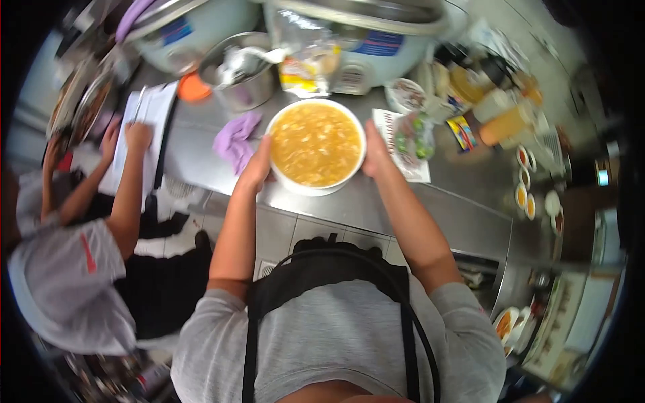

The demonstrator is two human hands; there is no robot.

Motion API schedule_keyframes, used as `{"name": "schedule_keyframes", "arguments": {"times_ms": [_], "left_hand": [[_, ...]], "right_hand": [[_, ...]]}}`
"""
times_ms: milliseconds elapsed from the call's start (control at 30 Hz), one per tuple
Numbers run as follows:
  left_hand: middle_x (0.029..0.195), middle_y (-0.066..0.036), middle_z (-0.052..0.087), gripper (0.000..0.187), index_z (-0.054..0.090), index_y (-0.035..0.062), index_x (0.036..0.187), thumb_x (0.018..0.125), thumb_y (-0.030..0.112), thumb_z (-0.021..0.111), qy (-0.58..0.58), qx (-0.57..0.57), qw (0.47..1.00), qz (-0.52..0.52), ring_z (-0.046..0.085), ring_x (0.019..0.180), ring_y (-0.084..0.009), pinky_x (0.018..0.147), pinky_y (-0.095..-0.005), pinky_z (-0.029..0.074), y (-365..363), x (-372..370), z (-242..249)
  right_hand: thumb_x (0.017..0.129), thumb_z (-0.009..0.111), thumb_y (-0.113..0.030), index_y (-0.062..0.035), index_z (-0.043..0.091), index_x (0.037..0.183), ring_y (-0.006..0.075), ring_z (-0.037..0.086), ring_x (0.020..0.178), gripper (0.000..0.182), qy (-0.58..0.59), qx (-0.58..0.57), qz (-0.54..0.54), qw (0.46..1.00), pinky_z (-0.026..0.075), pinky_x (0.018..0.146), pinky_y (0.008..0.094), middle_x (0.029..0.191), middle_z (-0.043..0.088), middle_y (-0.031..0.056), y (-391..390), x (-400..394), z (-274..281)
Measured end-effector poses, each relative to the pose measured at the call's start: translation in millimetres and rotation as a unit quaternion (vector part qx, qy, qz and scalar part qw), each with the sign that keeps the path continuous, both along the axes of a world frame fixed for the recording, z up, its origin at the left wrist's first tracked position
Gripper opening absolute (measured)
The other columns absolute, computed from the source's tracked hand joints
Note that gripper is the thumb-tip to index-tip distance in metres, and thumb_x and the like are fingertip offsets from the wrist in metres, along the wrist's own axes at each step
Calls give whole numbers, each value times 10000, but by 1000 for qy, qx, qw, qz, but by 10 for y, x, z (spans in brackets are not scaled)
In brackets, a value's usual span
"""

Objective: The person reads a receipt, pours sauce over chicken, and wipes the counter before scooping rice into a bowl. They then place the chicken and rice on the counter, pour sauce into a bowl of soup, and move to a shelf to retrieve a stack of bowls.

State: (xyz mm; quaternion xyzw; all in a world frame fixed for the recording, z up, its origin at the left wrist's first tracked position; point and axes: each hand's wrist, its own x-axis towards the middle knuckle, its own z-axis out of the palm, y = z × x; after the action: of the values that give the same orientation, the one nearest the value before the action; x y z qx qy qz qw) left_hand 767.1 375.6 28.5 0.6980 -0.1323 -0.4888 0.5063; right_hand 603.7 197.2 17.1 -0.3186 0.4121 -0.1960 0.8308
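Observation:
A white bowl [313, 191] full of yellow, egg-flecked soup [316, 144] is in front of me at the counter's front edge. My left hand [256, 165] grips its left side, the thumb up near the rim. On the opposite side, my right hand [376, 153] presses against the bowl's wall, its fingers mostly hidden. A crumpled purple cloth [238, 140] lies just left of the bowl. To the right, a printed paper sheet [403, 164] carries a clear bag of green vegetables [414, 136].
Two large lidded cookers [383, 50] stand along the back, with a metal pot [243, 84] of utensils before them. Bottles [500, 127] and small sauce dishes [521, 196] line the right. At left, a person's hand [138, 136] rests on a clipboard of paper [151, 117].

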Motion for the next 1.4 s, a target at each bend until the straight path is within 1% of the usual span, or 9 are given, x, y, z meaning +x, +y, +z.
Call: {"name": "schedule_keyframes", "arguments": {"times_ms": [67, 200, 333, 400, 500, 600, 733, 967, 1400], "left_hand": [[1149, -120, 473, 600, 406, 24, 1187, 841, 507, 321, 39, -112, 988, 98, 462, 1006, -200, 777, -321, 398, -68, -30, -303], [1189, -100, 438, 536, 362, 43, 1203, 854, 450, 347, 61, -152, 982, 91, 465, 1045, -220, 846, -328, 397, -30, -79, -196], [1228, -97, 405, 572, 333, 51, 1228, 852, 482, 319, 64, -139, 984, 89, 415, 1103, -232, 891, -363, 352, 5, 2, -200], [1250, -101, 380, 579, 323, 38, 1232, 856, 479, 303, 64, -132, 985, 89, 396, 1122, -231, 908, -362, 334, 17, -133, 38], [1259, -101, 370, 584, 313, 29, 1237, 860, 475, 297, 47, -160, 984, 58, 381, 1135, -227, 935, -351, 296, 59, -270, 295], [1256, -99, 374, 591, 309, 24, 1240, 860, 476, 295, 56, -158, 984, 65, 374, 1140, -225, 953, -338, 263, 89, -444, 472], [1252, -95, 380, 586, 313, 27, 1239, 857, 471, 319, 2, -153, 987, 43, 372, 1141, -222, 951, -337, 261, 59, -1032, 851], [1190, -124, 438, 576, 362, -7, 1192, 867, 463, 289, 57, -153, 984, -71, 433, 1082, -237, 908, -326, 330, -305, -1956, 523], [1187, -138, 435, 588, 337, 18, 1213, 862, 484, 264, 106, -153, 954, -234, 453, 1066, -245, 895, -349, 364, -1501, -4592, 73]], "right_hand": [[864, 282, -454, -26, 482, 1074, 204, 542, 940, 517, 46, 3, 5, 999, 433, 814, 323, 1055, 543, 116, 94, 19, 184], [872, 269, -444, -64, 481, 1099, 196, 521, 980, 491, -101, 54, 35, 993, 409, 848, 333, 1074, 534, 100, 30, 61, -152], [851, 312, -470, -43, 432, 1157, 240, 442, 1070, 539, 41, -31, -17, 999, 351, 884, 370, 1163, 458, 140, 206, -96, 316], [868, 276, -426, -71, 391, 1179, 217, 473, 995, 485, 76, -44, 5, 996, 402, 795, 362, 1131, 464, 122, 275, -236, 610], [869, 255, -440, -78, 379, 1194, 221, 437, 1044, 502, 73, -39, 22, 996, 363, 844, 365, 1165, 440, 124, 319, -394, 769], [820, 270, -544, -147, 267, 1281, 301, 175, 1234, 608, 40, -33, 66, 996, 127, 932, 563, 1337, 230, 110, 333, -627, 794], [821, 272, -541, -163, 313, 1263, 286, 209, 1224, 583, 48, -13, 32, 998, 144, 927, 555, 1331, 253, 98, 391, -1035, 834], [873, 250, -438, -120, 359, 1228, 209, 396, 1097, 489, 10, -30, -58, 998, 311, 893, 379, 1205, 424, 93, 320, -2454, 773], [870, 333, -411, -22, 504, 1057, 180, 522, 937, 464, 60, 3, -298, 953, 406, 800, 313, 1047, 543, 107, -9, -5222, 851]]}}
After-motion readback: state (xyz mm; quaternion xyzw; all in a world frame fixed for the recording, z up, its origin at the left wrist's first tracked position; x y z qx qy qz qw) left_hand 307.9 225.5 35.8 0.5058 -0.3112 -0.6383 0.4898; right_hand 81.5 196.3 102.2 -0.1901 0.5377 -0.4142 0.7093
